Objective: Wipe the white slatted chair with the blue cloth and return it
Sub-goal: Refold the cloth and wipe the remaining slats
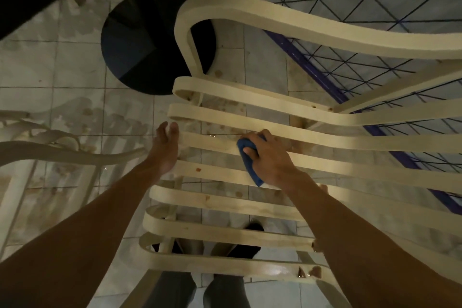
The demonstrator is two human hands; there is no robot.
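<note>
cloth point(252, 171): mostly covered by right hand point(271, 157) | chair point(325, 139): slats and armrest cut off at right edge | second chair point(50, 155): cut by left edge | shoes point(253, 227): largely hidden beneath slats

Bare forearms point(100, 220), grey trousers point(175, 290), dark shoes point(253, 227)

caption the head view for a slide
Right hand grips a blue cloth on a white slatted chair; left hand open at a slat's end.

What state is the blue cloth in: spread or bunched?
Bunched: the right hand grips the blue cloth wadded against a chair slat.
</note>
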